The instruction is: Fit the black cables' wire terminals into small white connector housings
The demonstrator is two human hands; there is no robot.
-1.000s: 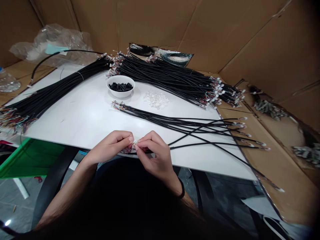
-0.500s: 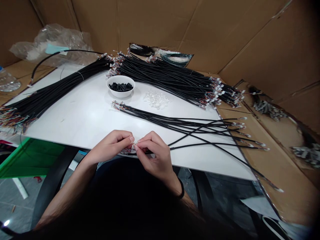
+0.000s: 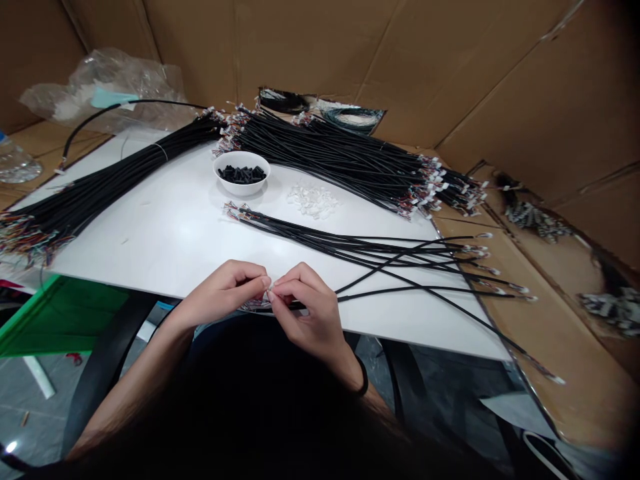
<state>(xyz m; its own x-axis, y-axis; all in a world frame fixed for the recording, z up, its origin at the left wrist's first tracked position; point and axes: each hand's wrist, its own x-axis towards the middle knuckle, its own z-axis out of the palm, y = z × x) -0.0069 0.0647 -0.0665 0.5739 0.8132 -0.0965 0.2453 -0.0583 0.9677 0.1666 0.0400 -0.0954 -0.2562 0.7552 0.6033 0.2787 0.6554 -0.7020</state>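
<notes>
L hand (image 3: 220,293) & R hand (image 3: 305,313) are together at the near edge of the white board tabletop (image 3: 165,233), fingertips almost touching, both pinched on a tiny pale connector (image 3: 269,288). Too small to make out its exact shape from head cam. A black cable (image 3: 400,289) runs right from under the R hand, out past the board edge. Thin coloured wires (image 3: 255,305) show just below the hands, right at the edge. R wrist has a black band (image 3: 363,380). Just ahead of the hands, a loose group of black cables (image 3: 350,248) lies fanned across the board, ends w/ small connectors reaching over the right edge onto a cardboard sheet (image 3: 565,333). Further fwd, a white bowl (image 3: 241,183) holds short black sleeves (image 3: 242,175), w/ a small pile of white plastic connector housings (image 3: 313,200) to its right, not touching it. Behind those, a big bundle of black cables (image 3: 340,157) w/ connector ends lies along the back of the board. Another bundle, tied near one end (image 3: 100,180), runs diagonally on the left, its coloured wire ends (image 3: 30,237) at the board's left edge. More connector-ended wires (image 3: 537,220) sit on cardboard at right. Clear plastic bag (image 3: 100,90) & a coil of cable (image 3: 353,119) at the back, cardboard walls all round.
</notes>
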